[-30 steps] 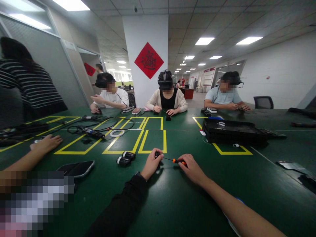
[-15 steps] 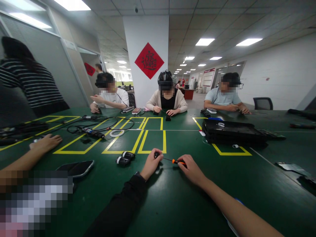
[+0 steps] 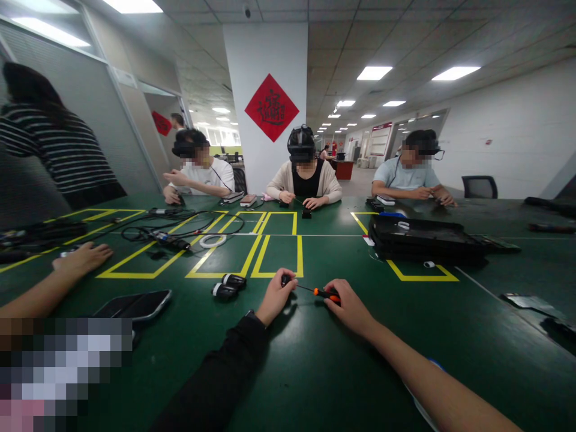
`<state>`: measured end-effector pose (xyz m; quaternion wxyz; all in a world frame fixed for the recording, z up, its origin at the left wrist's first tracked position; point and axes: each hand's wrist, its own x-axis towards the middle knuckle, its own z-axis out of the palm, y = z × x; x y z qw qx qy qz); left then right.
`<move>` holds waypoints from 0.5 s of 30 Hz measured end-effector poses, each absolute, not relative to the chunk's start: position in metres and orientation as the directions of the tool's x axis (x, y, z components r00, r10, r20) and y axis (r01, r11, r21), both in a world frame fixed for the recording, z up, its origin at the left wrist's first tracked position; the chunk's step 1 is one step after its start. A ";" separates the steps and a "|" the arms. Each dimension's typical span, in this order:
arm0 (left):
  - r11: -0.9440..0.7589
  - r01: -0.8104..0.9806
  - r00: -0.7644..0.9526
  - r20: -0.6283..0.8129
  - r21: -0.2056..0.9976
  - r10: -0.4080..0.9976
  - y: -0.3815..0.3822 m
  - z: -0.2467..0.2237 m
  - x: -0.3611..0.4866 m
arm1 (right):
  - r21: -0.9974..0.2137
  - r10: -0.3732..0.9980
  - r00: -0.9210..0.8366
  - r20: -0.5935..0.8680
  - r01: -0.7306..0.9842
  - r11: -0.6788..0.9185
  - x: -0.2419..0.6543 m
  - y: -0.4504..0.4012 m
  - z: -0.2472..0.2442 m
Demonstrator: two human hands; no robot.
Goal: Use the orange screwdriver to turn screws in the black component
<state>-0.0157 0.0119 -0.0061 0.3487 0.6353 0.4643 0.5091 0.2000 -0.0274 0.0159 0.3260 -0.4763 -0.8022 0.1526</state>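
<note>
My left hand (image 3: 275,296), in a black sleeve, pinches a small black part (image 3: 286,279) on the green table (image 3: 315,372). My right hand (image 3: 347,307) grips an orange-handled screwdriver (image 3: 324,293). Its thin shaft points left, with the tip at the black part. Two small black-and-white cylinders (image 3: 228,285) lie just left of my left hand, near the yellow taped boxes (image 3: 276,255).
A phone (image 3: 135,305) lies at the near left, beside another person's hand (image 3: 81,259). Cables (image 3: 171,237) and a white ring (image 3: 213,241) sit further back on the left. A black tray stack (image 3: 423,239) stands at the right. Three people sit across the table.
</note>
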 end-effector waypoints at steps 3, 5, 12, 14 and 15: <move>-0.316 0.230 0.049 0.314 0.920 0.948 0.011 -0.004 -0.015 | -0.554 0.870 -0.328 0.368 0.674 0.488 0.199 -0.027 0.016; -0.311 0.224 0.053 0.307 0.924 0.950 0.011 -0.003 -0.015 | -0.551 0.870 -0.327 0.368 0.677 0.487 0.199 -0.026 0.016; -0.307 0.207 0.047 0.304 0.929 0.952 0.013 -0.007 -0.015 | -0.535 0.859 -0.344 0.380 0.676 0.507 0.200 -0.026 0.016; -0.302 0.210 0.035 0.302 0.930 0.953 0.013 -0.007 -0.015 | -0.540 0.862 -0.338 0.377 0.676 0.501 0.200 -0.026 0.016; -0.303 0.211 0.032 0.303 0.929 0.952 0.013 -0.007 -0.015 | -0.544 0.865 -0.335 0.373 0.676 0.497 0.200 -0.027 0.015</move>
